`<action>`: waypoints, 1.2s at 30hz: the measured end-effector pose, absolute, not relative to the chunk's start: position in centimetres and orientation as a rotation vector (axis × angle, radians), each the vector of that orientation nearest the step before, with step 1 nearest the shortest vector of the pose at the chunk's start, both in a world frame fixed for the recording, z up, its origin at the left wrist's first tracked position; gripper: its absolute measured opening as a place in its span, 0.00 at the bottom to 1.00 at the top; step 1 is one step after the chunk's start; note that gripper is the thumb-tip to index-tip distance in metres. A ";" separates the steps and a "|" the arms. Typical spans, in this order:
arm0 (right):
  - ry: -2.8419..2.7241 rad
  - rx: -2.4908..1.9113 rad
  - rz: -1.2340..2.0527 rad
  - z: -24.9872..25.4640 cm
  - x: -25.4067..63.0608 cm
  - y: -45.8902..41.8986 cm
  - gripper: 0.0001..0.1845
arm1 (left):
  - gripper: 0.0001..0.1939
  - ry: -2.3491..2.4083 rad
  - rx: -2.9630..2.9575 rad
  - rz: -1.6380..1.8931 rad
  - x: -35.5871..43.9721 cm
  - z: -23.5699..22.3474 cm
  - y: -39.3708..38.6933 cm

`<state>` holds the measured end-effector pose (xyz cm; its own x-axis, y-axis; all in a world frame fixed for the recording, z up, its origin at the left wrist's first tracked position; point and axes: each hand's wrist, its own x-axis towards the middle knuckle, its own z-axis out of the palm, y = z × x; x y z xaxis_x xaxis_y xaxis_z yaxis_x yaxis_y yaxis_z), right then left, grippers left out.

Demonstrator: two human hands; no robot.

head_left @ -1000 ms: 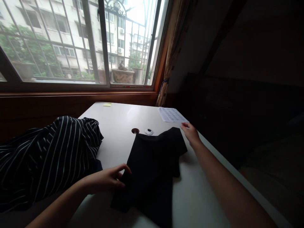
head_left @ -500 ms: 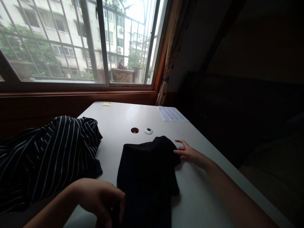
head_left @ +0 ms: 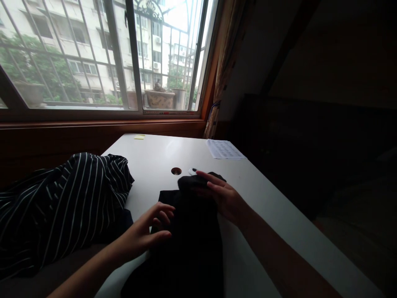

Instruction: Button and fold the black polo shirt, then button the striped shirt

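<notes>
A black garment (head_left: 192, 244) lies along the white table in front of me; its exact kind is hard to tell in the dark. My right hand (head_left: 228, 196) holds its far right part, which is lifted and folded over toward the left. The thumb side of that hand is partly hidden by the cloth. Over the garment's left edge is my left hand (head_left: 155, 227), with its fingers curved and apart and nothing between them. Whether its fingertips touch the cloth is unclear.
A heap of black cloth with white stripes (head_left: 74, 207) lies at the left. Farther back on the white table (head_left: 149, 159) are a round hole (head_left: 176, 171), its white cover (head_left: 191, 171), a yellow note (head_left: 139, 136) and printed sheets (head_left: 225, 149). A barred window stands behind.
My right hand has come in from the right edge, folding the garment's right side leftward. My left hand dipped toward me, then moved forward again beside the garment's left edge.
</notes>
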<state>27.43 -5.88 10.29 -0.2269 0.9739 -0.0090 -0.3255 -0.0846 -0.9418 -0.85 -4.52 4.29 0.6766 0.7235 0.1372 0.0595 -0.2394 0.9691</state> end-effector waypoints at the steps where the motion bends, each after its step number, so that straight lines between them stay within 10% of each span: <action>1: -1.095 -0.786 1.609 10.4 26.0 -6.3 0.28 | 0.26 0.642 1.726 0.698 -0.7 3.8 -4.8; 6: -1.106 -0.539 1.914 9.5 20.9 -7.4 0.33 | 0.39 0.751 1.544 0.736 -0.2 1.9 -4.7; 11: -1.238 -0.637 1.863 9.0 20.6 -6.8 0.37 | 0.22 0.825 1.351 0.928 0.3 3.1 -3.9; 25: -1.617 -1.462 0.523 1.8 33.5 -3.6 0.41 | 0.07 0.764 0.573 1.259 -0.7 6.1 -2.6; 36: -1.886 -1.519 0.902 2.6 29.3 -4.8 0.14 | 0.12 0.764 0.482 1.410 -2.4 6.7 -0.9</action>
<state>29.31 -4.82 2.57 -0.2100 0.9777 0.0063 0.6087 0.1358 -0.7817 -2.39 -0.86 6.73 -0.0120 0.9825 -0.1861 -0.6924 0.1261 0.7104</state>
